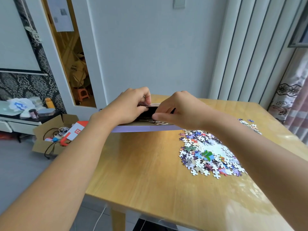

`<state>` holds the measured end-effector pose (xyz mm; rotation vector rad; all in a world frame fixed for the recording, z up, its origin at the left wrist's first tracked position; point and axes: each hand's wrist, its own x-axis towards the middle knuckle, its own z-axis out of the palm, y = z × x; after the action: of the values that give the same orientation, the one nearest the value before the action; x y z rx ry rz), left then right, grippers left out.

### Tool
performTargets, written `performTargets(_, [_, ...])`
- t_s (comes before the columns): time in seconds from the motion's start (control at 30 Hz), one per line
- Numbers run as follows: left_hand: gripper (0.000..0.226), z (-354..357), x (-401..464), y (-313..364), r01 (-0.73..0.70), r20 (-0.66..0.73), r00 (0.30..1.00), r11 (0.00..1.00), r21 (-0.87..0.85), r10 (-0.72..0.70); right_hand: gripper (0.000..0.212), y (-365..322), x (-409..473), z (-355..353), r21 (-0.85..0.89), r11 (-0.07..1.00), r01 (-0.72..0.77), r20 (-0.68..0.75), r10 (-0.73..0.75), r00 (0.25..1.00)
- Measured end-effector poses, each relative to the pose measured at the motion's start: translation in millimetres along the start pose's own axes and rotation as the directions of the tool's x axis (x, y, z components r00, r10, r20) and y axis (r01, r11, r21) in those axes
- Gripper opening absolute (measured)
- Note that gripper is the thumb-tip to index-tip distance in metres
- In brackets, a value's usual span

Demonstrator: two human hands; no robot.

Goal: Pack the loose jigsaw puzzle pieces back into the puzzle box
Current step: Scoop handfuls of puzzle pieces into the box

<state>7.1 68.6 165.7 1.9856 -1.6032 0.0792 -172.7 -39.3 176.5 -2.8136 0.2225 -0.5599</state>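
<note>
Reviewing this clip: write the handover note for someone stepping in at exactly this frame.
Left hand: at the box's far edge, fingers pinching something thin; what it is cannot be told.
Right hand: over the box opening, fingers curled; grip unclear.
Box: far left part of the table, open, some pieces inside.
Done: a few pieces are in the box.
Left: main pile right of centre and a small cluster near the right edge are not yet packed.
</note>
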Motion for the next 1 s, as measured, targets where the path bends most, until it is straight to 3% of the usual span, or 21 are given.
performTargets(0.03, [0.025, -0.3, 0.2, 0.2, 0.003, 0.002, 1.0, 1.0, 0.003, -0.003, 0.023, -5.1, -2.8, -1.0, 0.031, 0.999, 0.013, 0.06, -0.015, 0.998])
performTargets(0.1, [0.027, -1.8, 1.5, 0.8, 0.003, 0.002, 1.0, 1.0, 0.0, -0.003, 0.026, -9.7, -3.3, 1.0, -0.109, 0.992, 0.059, 0.104, -0.047, 0.993])
performTargets(0.2, [0.026, -6.5, 4.4, 0.7, 0.022, 0.033, 0.999, 0.999, -0.031, -0.021, 0.012, -5.8, 1.8, 1.8, -0.184, 0.98, 0.069, -0.035, -0.077, 0.996])
performTargets(0.33, [0.024, -17.9, 13.4, 2.2, 0.042, 0.112, 0.993, 0.999, 0.012, -0.043, 0.015, -2.6, -1.0, 4.7, -0.243, 0.967, 0.076, -0.127, -0.109, 0.986])
performTargets(0.5, [0.014, -44.6, 31.7, 16.0, 0.103, 0.329, 0.934, 0.986, 0.131, -0.141, 0.021, -2.8, -1.2, 9.6, -0.303, 0.948, 0.1, -0.174, -0.158, 0.972])
performTargets(0.53, [0.009, -49.9, 32.2, 20.8, 0.094, 0.317, 0.939, 0.985, 0.144, -0.136, 0.023, -2.5, -1.1, 10.1, -0.315, 0.943, 0.107, -0.207, -0.178, 0.962])
performTargets(0.67, [0.035, -64.7, 11.6, 35.9, 0.087, 0.236, 0.965, 0.989, 0.121, -0.113, 0.027, 0.7, -2.9, 11.0, -0.292, 0.952, 0.089, -0.35, -0.193, 0.916])
performTargets(0.8, [0.029, -55.2, -6.3, 31.5, -0.038, 0.077, 0.997, 0.952, 0.304, 0.016, 0.022, 1.0, -3.4, 16.3, -0.286, 0.957, 0.044, -0.421, -0.167, 0.892])
performTargets(1.0, [0.032, -47.9, 1.2, 21.9, -0.073, -0.148, 0.981, 0.943, 0.323, 0.127, 0.007, 27.3, 12.0, -22.0, -0.272, 0.948, -0.165, -0.394, 0.047, 0.918])
